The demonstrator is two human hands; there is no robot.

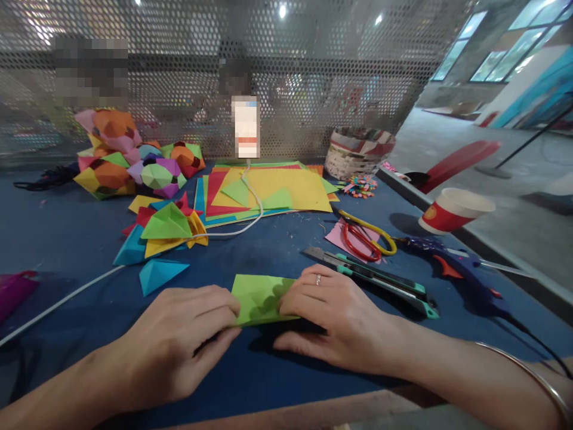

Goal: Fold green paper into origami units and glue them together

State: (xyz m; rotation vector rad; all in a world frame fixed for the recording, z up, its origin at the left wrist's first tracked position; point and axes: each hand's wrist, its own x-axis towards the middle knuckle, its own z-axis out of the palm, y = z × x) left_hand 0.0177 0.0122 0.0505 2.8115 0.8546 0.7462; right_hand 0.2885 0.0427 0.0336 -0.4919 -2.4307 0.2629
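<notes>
A folded piece of green paper (259,297) lies at the front of the blue table between my two hands. My left hand (183,334) pinches its left end, thumb below and fingers on top. My right hand (324,310), with a ring on one finger, presses its curled fingers on the paper's right end; its thumb sits lower, apart from the paper. Just left of the sheet is a folded blue paper piece (162,275). Beyond my right hand lies a box cutter (380,278) with a black and teal handle.
Folded paper pieces (168,222) are heaped at left, before several paper balls (154,173). Coloured sheets (286,185) lie at the back under a white cable (257,218). Scissors (364,239), a glue gun (456,266), a paper cup (452,210) and a woven basket (353,155) stand right.
</notes>
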